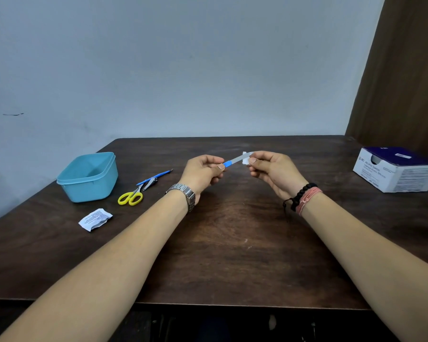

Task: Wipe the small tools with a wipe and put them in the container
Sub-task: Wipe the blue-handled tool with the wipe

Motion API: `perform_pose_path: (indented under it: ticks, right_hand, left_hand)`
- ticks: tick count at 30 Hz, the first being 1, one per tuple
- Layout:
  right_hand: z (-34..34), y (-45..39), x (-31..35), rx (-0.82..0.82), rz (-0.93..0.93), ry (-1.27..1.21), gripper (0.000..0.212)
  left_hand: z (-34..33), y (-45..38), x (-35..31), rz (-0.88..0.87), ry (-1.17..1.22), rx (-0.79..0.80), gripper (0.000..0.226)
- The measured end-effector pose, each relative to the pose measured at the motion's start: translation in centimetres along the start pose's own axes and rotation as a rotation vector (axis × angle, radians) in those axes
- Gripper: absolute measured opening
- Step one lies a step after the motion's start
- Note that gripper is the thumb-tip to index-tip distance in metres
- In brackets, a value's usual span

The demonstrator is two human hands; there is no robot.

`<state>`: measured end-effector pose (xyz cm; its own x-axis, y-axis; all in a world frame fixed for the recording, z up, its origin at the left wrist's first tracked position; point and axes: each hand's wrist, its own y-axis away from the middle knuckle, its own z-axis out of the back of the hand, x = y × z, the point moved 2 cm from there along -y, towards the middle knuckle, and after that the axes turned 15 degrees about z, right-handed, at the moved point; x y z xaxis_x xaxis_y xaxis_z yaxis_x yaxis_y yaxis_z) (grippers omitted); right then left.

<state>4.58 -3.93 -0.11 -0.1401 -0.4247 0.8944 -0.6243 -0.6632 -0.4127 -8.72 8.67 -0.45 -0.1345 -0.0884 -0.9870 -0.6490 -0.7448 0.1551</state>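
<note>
head view: two hands [237, 169], one nail file [236, 160], one wipe [245, 161]

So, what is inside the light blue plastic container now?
The light blue square plastic container shows only its own bare inner walls and part of its floor; no tool lies there. Its near wall hides the front strip of the floor, so that part cannot be checked.
</note>
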Motion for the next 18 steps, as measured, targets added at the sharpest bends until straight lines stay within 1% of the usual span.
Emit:
perform_pose_path:
  ticks: [9,13,16,18]
  right_hand:
    - [0.48,-0.18,0.43,-0.026,0.031,-0.005,0.015]
    - [0.80,-0.44,0.69,-0.088,0.052,-0.017,0.014]
    - [0.68,-0.41,0.81,-0.113,0.077,0.083,0.018]
    - [0.35,-0.12,0.88,-0.065,0.124,0.200,0.018]
  left_hand:
    - [0.25,-0.05,0.00,0.024,0.012,-0.011,0.012]
    - [0.34,-0.01,0.01,0.022,-0.001,-0.036,0.011]
    - [0.21,0.06,-0.02,-0.021,-0.046,-0.055,0.010]
    - [0.00,0.11,-0.04,-0.058,-0.086,-0.058,0.012]
